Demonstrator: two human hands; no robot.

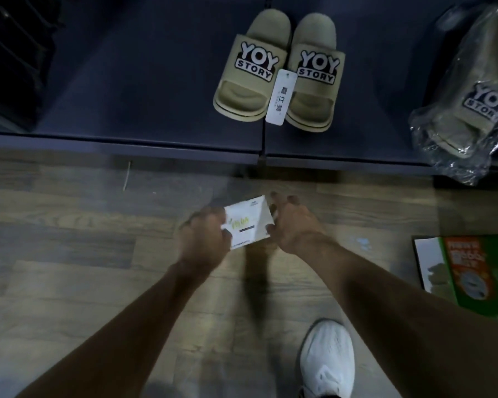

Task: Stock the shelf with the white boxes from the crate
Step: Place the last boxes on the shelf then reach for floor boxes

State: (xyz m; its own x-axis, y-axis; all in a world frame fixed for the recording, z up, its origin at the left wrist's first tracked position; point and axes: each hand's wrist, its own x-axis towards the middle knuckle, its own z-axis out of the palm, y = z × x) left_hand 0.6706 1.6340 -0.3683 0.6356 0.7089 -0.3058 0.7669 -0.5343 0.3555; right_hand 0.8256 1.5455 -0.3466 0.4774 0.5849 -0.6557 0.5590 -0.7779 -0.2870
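A small white box (pixel 247 222) with green lettering and a dark bar is held above the wooden floor, just in front of the dark low shelf (pixel 156 110). My left hand (pixel 204 239) grips its left end with curled fingers. My right hand (pixel 292 222) holds its right end, fingers wrapped over the far side. The box is tilted, its right end higher. The crate is out of view.
A pair of beige slippers (pixel 279 73) with a white tag stands on the shelf, and a bagged pair (pixel 469 101) lies at the right. A green carton (pixel 472 274) lies on the floor at the right. My white shoe (pixel 327 360) is below.
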